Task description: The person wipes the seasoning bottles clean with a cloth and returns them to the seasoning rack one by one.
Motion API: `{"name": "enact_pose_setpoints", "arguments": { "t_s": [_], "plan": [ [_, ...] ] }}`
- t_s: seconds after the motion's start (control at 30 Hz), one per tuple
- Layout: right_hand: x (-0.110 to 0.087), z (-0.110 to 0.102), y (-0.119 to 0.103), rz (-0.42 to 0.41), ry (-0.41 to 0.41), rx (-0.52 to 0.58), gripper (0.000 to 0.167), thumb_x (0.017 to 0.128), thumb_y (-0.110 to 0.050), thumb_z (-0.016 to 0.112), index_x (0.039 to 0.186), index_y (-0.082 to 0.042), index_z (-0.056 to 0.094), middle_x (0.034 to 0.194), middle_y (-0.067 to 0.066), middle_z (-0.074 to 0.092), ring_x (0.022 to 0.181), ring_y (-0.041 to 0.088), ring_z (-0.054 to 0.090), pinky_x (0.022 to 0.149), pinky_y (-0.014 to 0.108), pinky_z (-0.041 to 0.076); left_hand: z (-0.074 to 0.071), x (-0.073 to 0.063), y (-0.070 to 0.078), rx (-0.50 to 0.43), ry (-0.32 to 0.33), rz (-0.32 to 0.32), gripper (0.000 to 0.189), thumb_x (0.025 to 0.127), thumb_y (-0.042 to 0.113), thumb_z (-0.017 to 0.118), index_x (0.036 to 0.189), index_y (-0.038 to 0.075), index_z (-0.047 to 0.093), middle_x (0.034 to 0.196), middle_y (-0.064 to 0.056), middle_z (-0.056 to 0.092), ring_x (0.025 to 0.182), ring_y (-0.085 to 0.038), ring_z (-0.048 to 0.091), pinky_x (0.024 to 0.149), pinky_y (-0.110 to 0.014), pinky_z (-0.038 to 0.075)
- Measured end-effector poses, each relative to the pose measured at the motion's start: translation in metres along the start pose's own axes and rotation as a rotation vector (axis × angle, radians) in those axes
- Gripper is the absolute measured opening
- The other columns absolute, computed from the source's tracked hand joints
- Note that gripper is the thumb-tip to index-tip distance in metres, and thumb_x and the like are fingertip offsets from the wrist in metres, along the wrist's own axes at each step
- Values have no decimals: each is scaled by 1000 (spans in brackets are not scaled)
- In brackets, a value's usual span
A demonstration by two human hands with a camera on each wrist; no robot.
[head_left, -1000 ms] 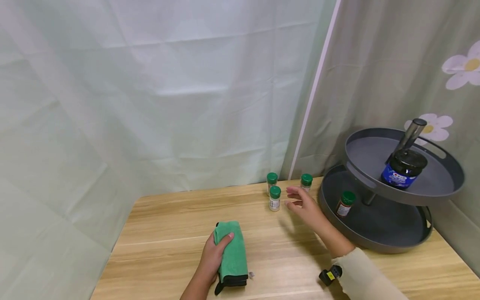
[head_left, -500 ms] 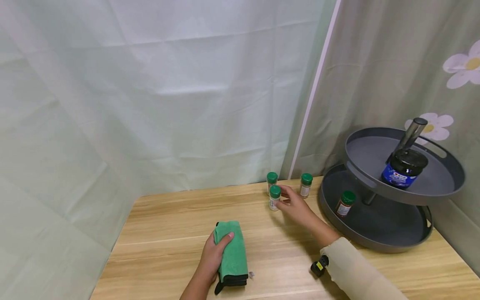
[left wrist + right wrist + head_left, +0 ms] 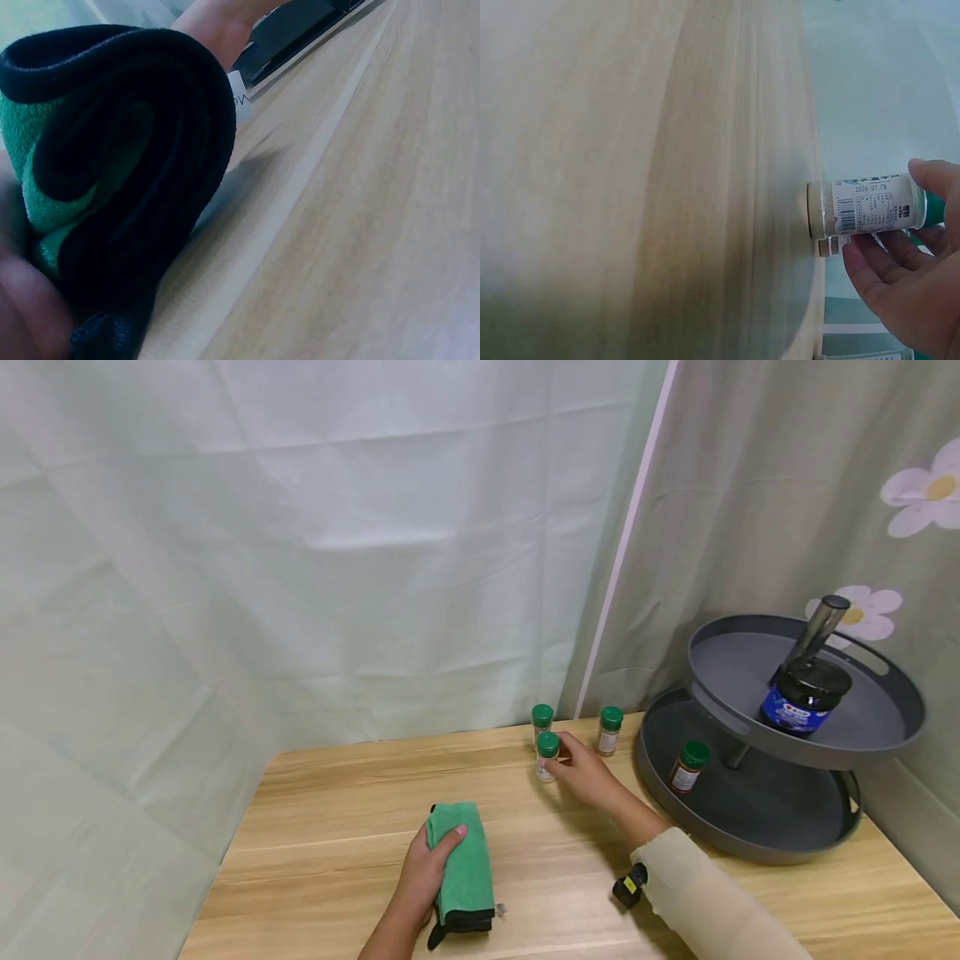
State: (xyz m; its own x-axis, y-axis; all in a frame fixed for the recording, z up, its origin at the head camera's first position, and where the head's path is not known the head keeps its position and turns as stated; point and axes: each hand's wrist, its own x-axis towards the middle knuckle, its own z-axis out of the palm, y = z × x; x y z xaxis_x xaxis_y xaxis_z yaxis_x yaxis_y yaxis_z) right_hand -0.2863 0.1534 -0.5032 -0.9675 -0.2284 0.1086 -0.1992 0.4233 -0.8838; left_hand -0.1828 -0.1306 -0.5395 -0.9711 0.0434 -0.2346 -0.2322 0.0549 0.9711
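My left hand (image 3: 425, 868) grips a folded green cloth (image 3: 463, 868) with black edging, thumb lying on top. In the left wrist view, the cloth's dark rolled edge (image 3: 176, 97) fills much of the left side. My right hand (image 3: 588, 774) holds the front spice jar (image 3: 547, 768), a small clear bottle with a green cap, which stands on the table. In the right wrist view, thumb and fingers lie on either side of its labelled body (image 3: 870, 204). A second green-capped jar (image 3: 542, 717) is right behind it, partly hidden. Another jar (image 3: 608, 732) stands just right of the hand.
A two-tier dark grey round tray (image 3: 795, 839) stands at the right. Its lower level holds a green-capped jar (image 3: 687, 768); its upper level holds a dark jar with a blue label (image 3: 797, 706). Pale curtains (image 3: 420, 568) hang behind the wooden table (image 3: 322, 827).
My right hand has moved left from beside the jars to the front spice jar, and its fingers have closed round it. The left hand and cloth have stayed put.
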Motion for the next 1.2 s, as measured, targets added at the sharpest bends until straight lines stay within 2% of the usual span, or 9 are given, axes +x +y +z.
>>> {"name": "enact_pose_setpoints", "arguments": {
  "t_s": [0.17,0.4,0.63,0.8,1.0,1.1,1.2],
  "plan": [
    [-1,0,0,8,17,-2,36,101,-20,64,135,-12,56,126,13,63,122,34,60,101,50,52,0,0,0,6,2,-3,74,95,49,66,149,7,38,123,-14,63,99,-17,65,84,-32,56],
    [-4,-1,-4,-33,66,22,37,100,-22,65,135,-16,57,123,10,65,119,32,62,100,50,52,0,-1,1,5,14,-16,77,95,50,66,151,6,36,125,-15,62,100,-18,65,85,-31,55],
    [-10,0,-14,-71,93,91,41,99,-30,67,138,-23,57,116,6,67,110,23,63,97,42,52,0,0,1,-7,30,-21,79,95,51,66,150,5,35,125,-16,61,100,-18,65,85,-32,55],
    [-17,-1,-21,-129,111,104,40,99,-30,66,137,-22,57,117,6,67,108,22,64,94,38,53,3,-1,5,-17,30,-4,75,95,50,66,149,6,37,127,-16,60,102,-18,65,87,-32,55],
    [-31,1,-32,-188,125,129,40,99,-23,66,138,-16,57,120,10,60,103,20,60,87,28,53,9,-6,18,-47,17,21,72,94,46,69,148,9,39,128,-15,60,104,-19,64,89,-33,55],
    [-39,3,-40,-205,110,131,43,99,-22,67,140,-18,56,121,8,57,102,16,56,84,25,52,12,-8,27,-54,5,61,68,92,43,72,145,10,44,125,-15,61,103,-20,65,88,-35,56],
    [-47,7,-45,-231,93,111,43,98,-23,68,139,-21,57,117,6,56,101,15,55,84,26,52,15,-11,36,-50,-8,108,63,91,40,74,141,11,48,123,-15,62,102,-22,66,86,-36,57]
  ]
}}
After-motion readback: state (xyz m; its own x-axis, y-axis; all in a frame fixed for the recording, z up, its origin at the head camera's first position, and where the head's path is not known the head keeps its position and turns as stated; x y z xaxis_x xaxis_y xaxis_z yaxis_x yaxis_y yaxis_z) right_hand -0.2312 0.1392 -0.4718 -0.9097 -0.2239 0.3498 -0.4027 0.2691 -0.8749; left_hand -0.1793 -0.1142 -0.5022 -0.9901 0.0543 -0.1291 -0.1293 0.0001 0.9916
